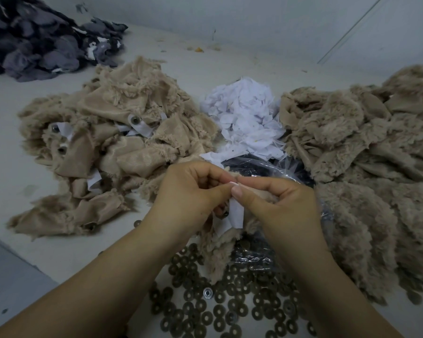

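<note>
Pinching tan furry fabric piece (217,250) between left hand (188,191) and right hand (279,198) fingertips; I judge half done, tan fur heap (364,167) remains.

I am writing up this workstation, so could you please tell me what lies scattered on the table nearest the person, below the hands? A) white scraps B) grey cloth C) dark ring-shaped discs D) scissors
C: dark ring-shaped discs lie scattered on the table below the left hand and right hand, which pinch a beige furry piece; the white scraps sit farther back.
</note>
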Motion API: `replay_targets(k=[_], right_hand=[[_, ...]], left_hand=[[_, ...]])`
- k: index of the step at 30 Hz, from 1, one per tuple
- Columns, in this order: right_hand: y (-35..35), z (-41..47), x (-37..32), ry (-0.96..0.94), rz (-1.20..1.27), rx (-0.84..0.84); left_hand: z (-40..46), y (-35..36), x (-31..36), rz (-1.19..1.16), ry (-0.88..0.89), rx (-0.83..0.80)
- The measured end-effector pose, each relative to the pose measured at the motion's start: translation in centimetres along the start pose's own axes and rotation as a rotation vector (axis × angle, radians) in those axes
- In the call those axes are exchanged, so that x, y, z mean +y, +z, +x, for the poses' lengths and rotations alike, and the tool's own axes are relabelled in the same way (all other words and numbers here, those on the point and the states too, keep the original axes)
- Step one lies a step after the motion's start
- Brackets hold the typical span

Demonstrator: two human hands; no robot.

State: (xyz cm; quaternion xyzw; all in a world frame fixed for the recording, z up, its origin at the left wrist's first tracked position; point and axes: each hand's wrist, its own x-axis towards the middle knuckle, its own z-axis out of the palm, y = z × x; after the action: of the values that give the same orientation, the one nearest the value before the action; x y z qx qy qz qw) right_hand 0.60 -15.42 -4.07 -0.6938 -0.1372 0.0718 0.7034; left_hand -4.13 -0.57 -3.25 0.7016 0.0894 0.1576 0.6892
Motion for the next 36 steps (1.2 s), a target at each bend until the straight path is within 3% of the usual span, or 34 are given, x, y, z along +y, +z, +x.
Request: replay_targets(k=[7,11,15,21,27,30,33,36], right_hand=[[-0.2,0.2,0.5,0.089,0.197,-0.062],[-0.2,0.3,0.7,0.123,0.213,-0.047],[-0.1,0.3,0.9,0.100,0.199,-0.016],[0.1,0.3,1.1,0.120,0.229,0.019],[0.0,0.2,1.2,0.093,0.202,0.006],[-0.1,0.2,0.9,0.074,0.167,-0.011],[-0.1,0.1,0.7,-0.054,-0.031,0.020],[-0.1,0.1,0.7,-0.085,-0.137,0.045]], left_hand=[[0.3,-0.2,0.2,-0.353,-0.193,-0.114],[0.2,0.0,0.1,-0.402,-0.230,-0.081],[-0.1,0.5,0.1,-0.293,-0.165,0.009],[-0.8,1.0,-0.2,0.025,0.104,0.100],[-1.2,1.6,-0.8,0.122,0.175,0.137],[-1.1,1.4,-0.7,0.159,0.177,0.111],[-0.2,-0.2,-0.1,0.191,0.106,0.058],[1.3,-3.5,0.7,0.477,0.005,-0.085]])
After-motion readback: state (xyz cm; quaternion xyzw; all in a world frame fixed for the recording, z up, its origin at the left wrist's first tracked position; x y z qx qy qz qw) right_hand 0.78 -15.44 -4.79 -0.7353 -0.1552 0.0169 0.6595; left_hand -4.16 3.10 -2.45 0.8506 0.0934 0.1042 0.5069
